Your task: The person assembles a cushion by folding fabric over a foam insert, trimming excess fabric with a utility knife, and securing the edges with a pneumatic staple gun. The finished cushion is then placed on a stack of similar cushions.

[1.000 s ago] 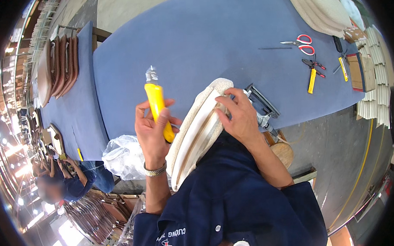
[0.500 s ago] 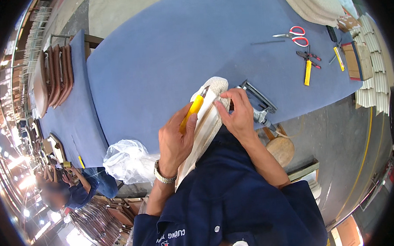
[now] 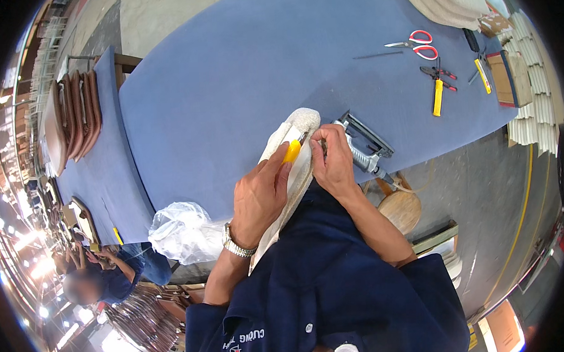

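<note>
A: What's nearest in my feed?
B: I see the dark shirt [image 3: 354, 285] at 6 o'clock, with the cream padded piece [image 3: 302, 169] held just ahead of it. My left grip [image 3: 258, 198] is wrapped around the yellow-handled tool [image 3: 292, 152]; my right grip [image 3: 334, 162] is pinched narrow on the piece's right edge.

A: Which step is that?
B: I judge it's tool work on the fabric near the upper end, the right side steadying it. The next move calls for a firm pinch and a gentle tip, well controlled beside those fingers. I can't tell how deep the tip sits.

A: How does the piece lie?
B: Its long axis slants: rounded far end between 12 and 1 o'clock, near end between 6 and 7, by the shirt. The tool points roughly to 1.

A: And farther out?
B: From the piece, the staple gun [image 3: 363, 148] lies between 2 and 3 on the blue counter [image 3: 217, 104]. Beyond it are yellow-and-red pliers [image 3: 438, 90] towards 2, then red-handled scissors [image 3: 414, 45] between 1 and 2.
</note>
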